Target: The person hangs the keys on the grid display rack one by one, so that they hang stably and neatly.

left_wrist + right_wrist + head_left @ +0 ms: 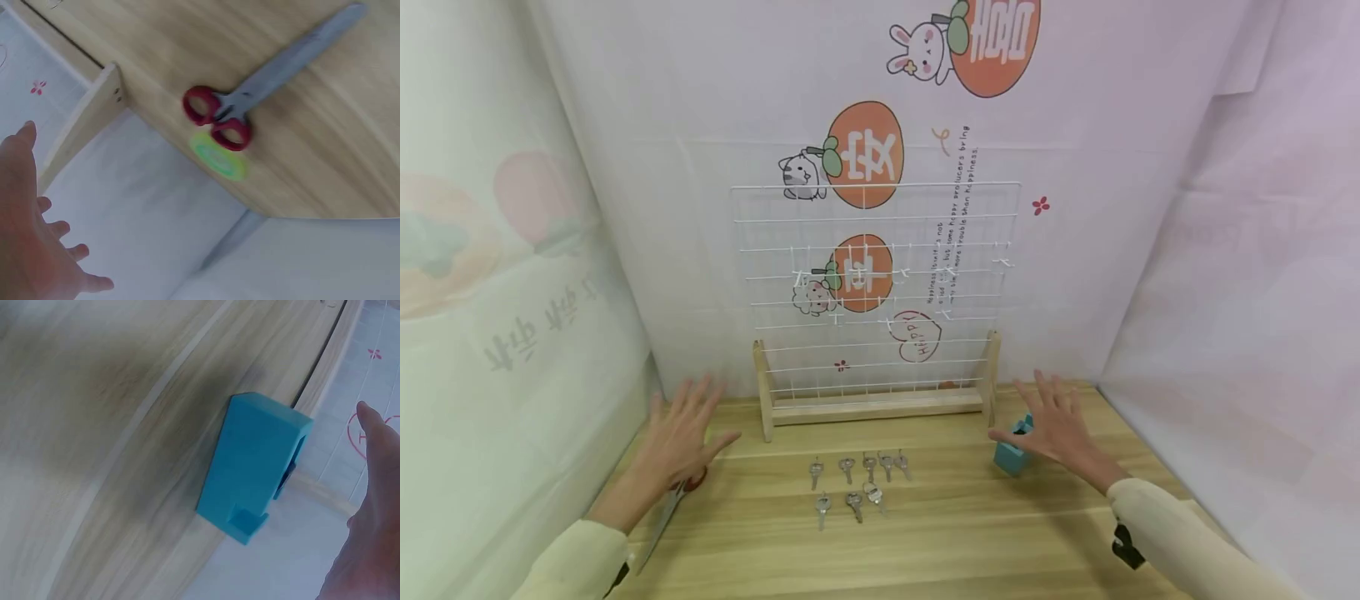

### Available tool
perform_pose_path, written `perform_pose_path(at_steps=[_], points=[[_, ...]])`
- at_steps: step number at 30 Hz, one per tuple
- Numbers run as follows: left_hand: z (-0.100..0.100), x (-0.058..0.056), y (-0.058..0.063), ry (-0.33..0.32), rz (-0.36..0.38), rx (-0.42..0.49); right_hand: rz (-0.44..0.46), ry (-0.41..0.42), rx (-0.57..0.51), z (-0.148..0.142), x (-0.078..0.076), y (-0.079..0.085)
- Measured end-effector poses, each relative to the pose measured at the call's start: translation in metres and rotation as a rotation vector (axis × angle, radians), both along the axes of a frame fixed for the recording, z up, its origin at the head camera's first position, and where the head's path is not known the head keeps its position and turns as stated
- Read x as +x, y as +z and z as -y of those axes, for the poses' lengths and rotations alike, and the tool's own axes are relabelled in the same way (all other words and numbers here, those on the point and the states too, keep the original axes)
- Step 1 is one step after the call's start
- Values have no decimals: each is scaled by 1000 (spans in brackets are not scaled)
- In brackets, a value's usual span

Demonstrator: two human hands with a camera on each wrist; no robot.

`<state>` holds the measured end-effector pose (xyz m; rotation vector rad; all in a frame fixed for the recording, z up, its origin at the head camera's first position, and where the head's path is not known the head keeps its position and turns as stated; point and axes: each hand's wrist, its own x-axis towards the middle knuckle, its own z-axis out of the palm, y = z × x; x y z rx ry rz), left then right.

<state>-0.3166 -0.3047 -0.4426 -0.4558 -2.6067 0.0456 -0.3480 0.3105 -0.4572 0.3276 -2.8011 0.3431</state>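
Note:
My left hand [676,446] is spread with nothing in it, above the left side of the table. Under it lie red-handled scissors [275,78], and a yellow-green ring-shaped item [217,156] sits beside their handles. On the right, my right hand [1056,425] is also spread and holds nothing. A teal box-like holder [250,465] stands on the table below that hand, partly covered by it in the head view. Between the hands, several metal keys [853,502] lie in two rows. Behind them stands a white wire grid rack [865,329] with small hooks.
The rack's wooden base [880,407] runs along the back of the table [925,558]. White printed cloth [685,167] hangs behind and at both sides.

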Motion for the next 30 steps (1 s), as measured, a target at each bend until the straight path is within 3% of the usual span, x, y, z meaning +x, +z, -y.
perform_pose_path(at_steps=[8, 13, 18, 25, 30], points=[[-15, -25, 27, -12, 62, 123, -61, 31, -16, 15, -4, 1], [-21, -35, 40, -27, 109, 209, -27, 40, -12, 28, -7, 2], [-25, -50, 49, -82, 182, 366, -46, 63, -26, 40, -7, 4], [-31, -68, 61, -196, 207, 591, -49, 120, -72, 57, -7, 3], [-40, -78, 70, -184, 243, 723, -24, 143, -78, 70, -11, 0]])
